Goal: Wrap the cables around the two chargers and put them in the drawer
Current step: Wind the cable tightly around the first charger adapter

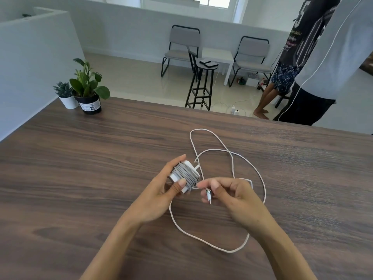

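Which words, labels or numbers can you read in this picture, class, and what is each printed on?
Nothing here reads cleanly.
White label on the black plastic plant pot: print too small to read.
Dark printed shirt of the person standing beyond the table: large pale numerals, cut off and distorted; small lines of script, blurred.
White charger wound with grey cable: no text visible.

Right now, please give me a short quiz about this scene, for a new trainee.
1. True or false: the charger in the left hand already has grey cable wound around it.
2. What does the right hand pinch?
A. a plant leaf
B. the cable plug
C. a chair leg
3. Where does the loose white cable lie?

Key
1. True
2. B
3. On the table, in loops, beside and under the hands.
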A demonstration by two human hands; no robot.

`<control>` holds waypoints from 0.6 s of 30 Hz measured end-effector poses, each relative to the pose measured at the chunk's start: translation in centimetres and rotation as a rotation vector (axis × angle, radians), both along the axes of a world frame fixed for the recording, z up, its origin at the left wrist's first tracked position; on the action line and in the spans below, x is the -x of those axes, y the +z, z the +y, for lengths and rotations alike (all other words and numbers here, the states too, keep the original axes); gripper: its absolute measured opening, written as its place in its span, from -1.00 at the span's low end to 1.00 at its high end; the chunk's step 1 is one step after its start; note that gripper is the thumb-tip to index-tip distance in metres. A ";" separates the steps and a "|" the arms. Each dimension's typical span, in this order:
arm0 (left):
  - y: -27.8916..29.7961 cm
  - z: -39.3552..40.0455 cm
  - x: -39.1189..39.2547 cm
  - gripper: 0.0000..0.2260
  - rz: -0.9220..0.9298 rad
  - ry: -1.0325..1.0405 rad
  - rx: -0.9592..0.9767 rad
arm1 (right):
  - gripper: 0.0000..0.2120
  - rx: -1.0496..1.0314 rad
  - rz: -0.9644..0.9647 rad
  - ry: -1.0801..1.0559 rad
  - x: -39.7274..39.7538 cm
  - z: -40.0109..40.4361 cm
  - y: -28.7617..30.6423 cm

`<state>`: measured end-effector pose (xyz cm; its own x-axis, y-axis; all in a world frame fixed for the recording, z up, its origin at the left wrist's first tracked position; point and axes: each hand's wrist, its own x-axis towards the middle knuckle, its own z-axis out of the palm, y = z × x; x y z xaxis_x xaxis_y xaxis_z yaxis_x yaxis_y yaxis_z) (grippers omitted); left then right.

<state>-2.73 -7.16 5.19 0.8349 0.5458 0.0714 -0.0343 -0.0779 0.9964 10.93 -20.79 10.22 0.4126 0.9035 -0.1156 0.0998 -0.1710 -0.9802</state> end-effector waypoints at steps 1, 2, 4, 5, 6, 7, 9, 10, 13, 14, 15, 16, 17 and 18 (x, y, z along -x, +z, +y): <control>0.1 0.0 0.1 -0.56 -0.007 -0.006 0.018 | -0.76 -0.014 0.011 0.034 -0.1 -0.2 0.0; 0.1 0.1 0.2 -0.55 -0.011 -0.014 0.037 | -0.77 -0.030 0.019 0.049 -0.1 -0.4 0.1; 0.3 0.1 0.3 -0.55 -0.012 -0.034 0.066 | -0.80 -0.061 0.022 0.026 -0.2 -0.5 0.0; 0.4 0.1 0.3 -0.54 -0.011 -0.040 0.077 | -0.82 -0.081 0.031 -0.004 -0.1 -0.4 0.0; 0.5 0.1 0.3 -0.54 -0.015 -0.045 0.087 | -0.84 -0.111 0.041 -0.040 -0.1 -0.4 0.0; 0.4 0.1 0.3 -0.53 -0.023 -0.047 0.099 | -0.86 -0.146 0.041 -0.079 -0.1 -0.3 0.0; 0.4 0.0 0.2 -0.55 -0.050 -0.055 0.124 | -0.88 -0.214 -0.004 -0.140 -0.1 -0.2 0.0; 0.3 0.0 0.2 -0.57 -0.064 -0.061 0.136 | -0.89 -0.238 -0.031 -0.155 -0.2 -0.2 0.1; 0.2 0.1 0.1 -0.63 -0.089 -0.067 0.185 | -0.94 -0.271 -0.029 -0.182 -0.2 -0.3 0.2; 0.1 0.1 0.1 -0.63 -0.097 -0.068 0.207 | -0.93 -0.273 -0.007 -0.200 -0.2 -0.3 0.3; 0.1 0.1 0.1 -0.63 -0.105 -0.067 0.226 | -0.93 -0.270 0.017 -0.222 -0.2 -0.3 0.3; 0.1 0.1 0.0 -0.62 -0.114 -0.065 0.240 | -0.93 -0.261 0.040 -0.242 -0.1 -0.3 0.2; 0.1 0.1 0.0 -0.59 -0.123 -0.062 0.248 | -0.92 -0.252 0.064 -0.254 -0.1 -0.2 0.1; 0.2 0.1 0.0 -0.56 -0.129 -0.059 0.250 | -0.92 -0.245 0.084 -0.266 0.1 -0.1 -0.1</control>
